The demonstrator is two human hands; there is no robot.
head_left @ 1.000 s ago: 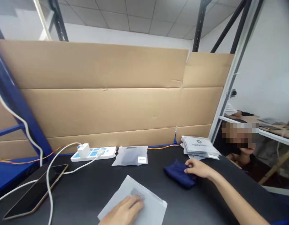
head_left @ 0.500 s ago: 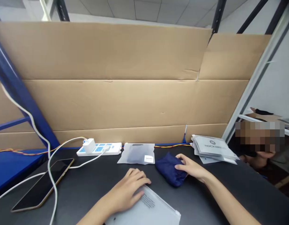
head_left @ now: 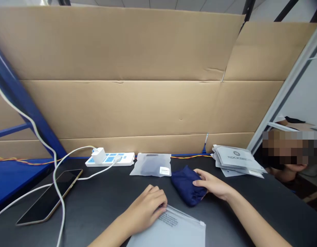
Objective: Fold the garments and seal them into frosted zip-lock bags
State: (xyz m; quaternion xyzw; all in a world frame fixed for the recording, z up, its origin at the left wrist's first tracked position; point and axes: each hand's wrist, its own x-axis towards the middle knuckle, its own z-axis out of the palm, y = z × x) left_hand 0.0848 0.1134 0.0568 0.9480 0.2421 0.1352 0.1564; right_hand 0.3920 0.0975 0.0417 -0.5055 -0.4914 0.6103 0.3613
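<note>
Right hand (head_left: 211, 183) grips a rumpled navy bundle (head_left: 184, 185) (left hand (head_left: 148, 208) pinches a translucent bag (head_left: 181, 230)).

White power strip (head_left: 126, 160) sits at the back of the black tabletop (head_left: 107, 192), left of center, with a white cube adapter (head_left: 98, 156) plugged in; the adapter's white cable (head_left: 58, 192) crosses over a dark phone (head_left: 45, 202) lying front left. Cardboard panels (head_left: 137, 109) wall off the back between a blue post (head_left: 32, 103), left, and a grey post (head_left: 284, 91), right. Beyond the grey post, a person (head_left: 284, 174), partly visible.
</note>
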